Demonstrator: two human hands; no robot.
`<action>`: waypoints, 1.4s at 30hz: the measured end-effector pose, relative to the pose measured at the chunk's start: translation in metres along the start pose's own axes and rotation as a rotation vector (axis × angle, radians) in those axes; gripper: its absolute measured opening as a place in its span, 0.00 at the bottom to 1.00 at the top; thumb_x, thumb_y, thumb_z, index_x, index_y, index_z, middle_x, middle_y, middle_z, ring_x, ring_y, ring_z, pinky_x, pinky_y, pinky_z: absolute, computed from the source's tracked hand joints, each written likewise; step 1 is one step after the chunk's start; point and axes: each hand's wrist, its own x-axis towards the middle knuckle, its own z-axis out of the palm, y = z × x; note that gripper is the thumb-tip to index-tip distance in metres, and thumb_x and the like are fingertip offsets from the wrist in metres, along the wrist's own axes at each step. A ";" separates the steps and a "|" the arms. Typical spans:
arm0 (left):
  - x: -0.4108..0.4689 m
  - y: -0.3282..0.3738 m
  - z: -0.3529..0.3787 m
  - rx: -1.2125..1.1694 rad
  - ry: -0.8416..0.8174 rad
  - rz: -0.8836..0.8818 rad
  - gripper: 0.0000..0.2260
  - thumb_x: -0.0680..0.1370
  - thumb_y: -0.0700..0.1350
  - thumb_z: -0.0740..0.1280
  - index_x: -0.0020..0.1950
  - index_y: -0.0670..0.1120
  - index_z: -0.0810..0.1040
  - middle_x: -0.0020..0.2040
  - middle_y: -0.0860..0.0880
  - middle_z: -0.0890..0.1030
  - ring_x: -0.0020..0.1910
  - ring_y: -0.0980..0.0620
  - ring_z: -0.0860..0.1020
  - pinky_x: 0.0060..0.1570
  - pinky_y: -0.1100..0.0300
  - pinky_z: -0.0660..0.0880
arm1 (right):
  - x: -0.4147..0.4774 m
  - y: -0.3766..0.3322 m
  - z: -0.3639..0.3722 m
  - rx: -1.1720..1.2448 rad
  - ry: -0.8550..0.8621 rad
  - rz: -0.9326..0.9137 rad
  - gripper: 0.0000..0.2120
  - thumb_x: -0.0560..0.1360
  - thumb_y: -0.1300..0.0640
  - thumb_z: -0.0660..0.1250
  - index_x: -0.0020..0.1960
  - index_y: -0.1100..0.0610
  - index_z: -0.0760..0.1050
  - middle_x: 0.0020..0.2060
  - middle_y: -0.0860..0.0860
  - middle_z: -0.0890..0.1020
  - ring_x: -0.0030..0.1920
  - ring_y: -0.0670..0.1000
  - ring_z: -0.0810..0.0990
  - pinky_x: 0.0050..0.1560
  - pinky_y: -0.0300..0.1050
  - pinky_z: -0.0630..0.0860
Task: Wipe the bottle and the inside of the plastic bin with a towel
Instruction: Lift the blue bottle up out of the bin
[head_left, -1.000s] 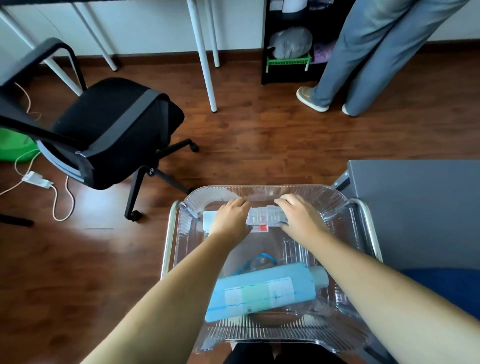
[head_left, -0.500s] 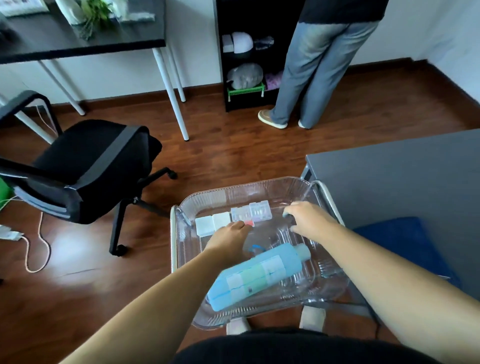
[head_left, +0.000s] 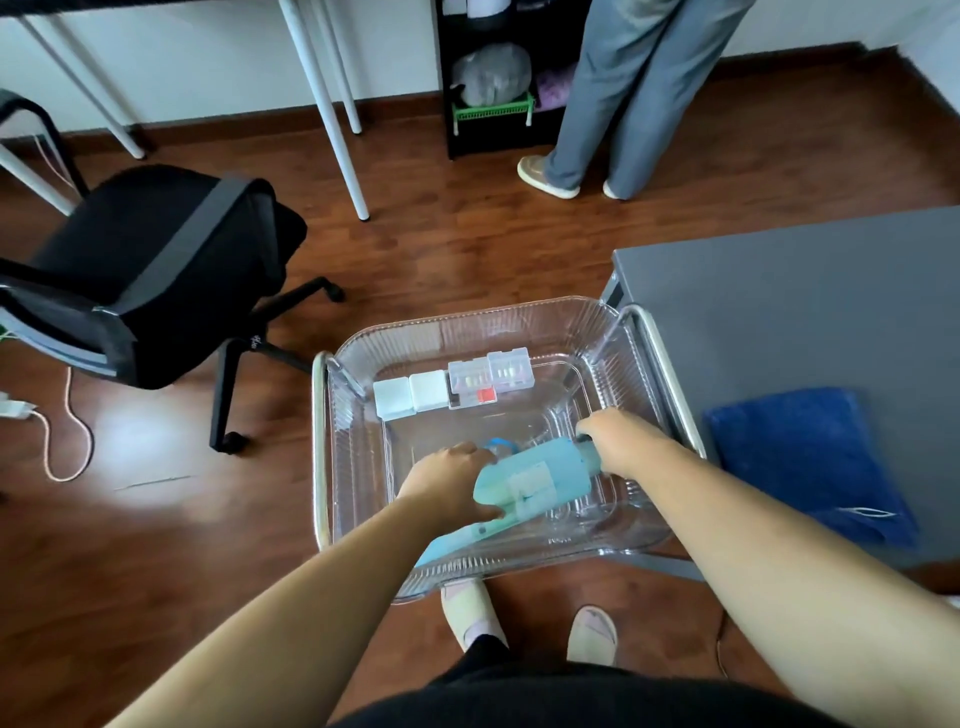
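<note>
Two hands are closed on a blue bottle (head_left: 535, 480) inside the clear bin (head_left: 467, 327): left hand (head_left: 452, 480) at its base end, right hand (head_left: 623, 441) at the cap. Its long axis is slanted, cap toward the right fingers.

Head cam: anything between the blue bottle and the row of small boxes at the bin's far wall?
Nothing: only bare clear bin floor separates the light blue plastic bottle from the small boxes.

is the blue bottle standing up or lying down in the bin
Lying down, tilted: the blue bottle rests lengthwise in the clear bin, both hands on it.
</note>
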 end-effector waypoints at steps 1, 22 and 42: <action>0.000 0.000 0.001 -0.006 0.008 -0.009 0.29 0.69 0.60 0.71 0.67 0.54 0.70 0.62 0.53 0.75 0.57 0.48 0.76 0.50 0.56 0.72 | 0.002 0.000 0.002 0.009 -0.003 -0.004 0.14 0.70 0.67 0.61 0.54 0.59 0.76 0.50 0.56 0.81 0.48 0.55 0.80 0.45 0.47 0.75; -0.066 0.020 -0.015 -0.287 0.315 -0.180 0.29 0.66 0.56 0.76 0.65 0.51 0.73 0.60 0.52 0.78 0.56 0.52 0.76 0.55 0.56 0.74 | -0.078 -0.036 -0.083 -0.173 0.169 -0.339 0.19 0.62 0.53 0.78 0.50 0.58 0.80 0.43 0.53 0.79 0.44 0.55 0.77 0.39 0.44 0.72; -0.112 0.045 -0.019 -0.722 0.627 -0.282 0.28 0.63 0.50 0.79 0.60 0.51 0.73 0.52 0.58 0.77 0.50 0.60 0.76 0.46 0.69 0.71 | -0.149 -0.123 -0.105 -0.108 0.334 -0.545 0.15 0.63 0.57 0.73 0.48 0.58 0.78 0.35 0.50 0.76 0.25 0.47 0.71 0.14 0.35 0.61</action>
